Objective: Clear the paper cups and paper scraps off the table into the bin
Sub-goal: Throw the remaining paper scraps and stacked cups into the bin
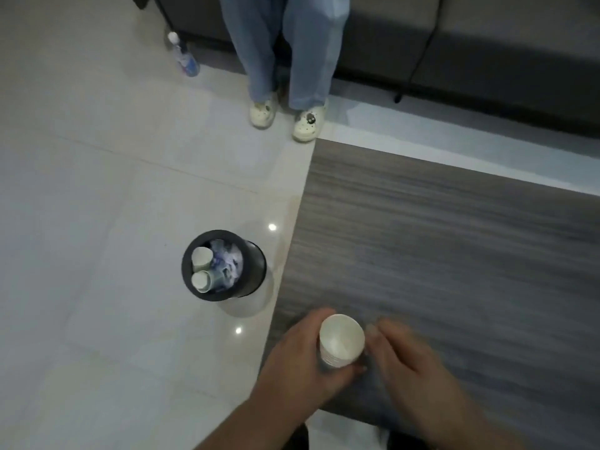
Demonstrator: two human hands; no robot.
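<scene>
Near the table's [454,238] left front corner, the left hand [302,362] grips the upright paper cup [341,341] while the right hand [412,362], fingers relaxed, rests beside it, probably to steady it before carrying it to the bin [251,271] on the floor.

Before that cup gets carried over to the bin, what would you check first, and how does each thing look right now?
1. Left hand has hold of the paper cup: ok, fingers curl round it.
2. Cup empty: ok, no liquid shows inside.
3. Right hand clear of the cup: cannot tell, it is blurred beside it.
4. Bin within reach on the floor, left of the table: ok.
5. Room in the bin: not ok, cups and scraps reach near the rim.
</scene>
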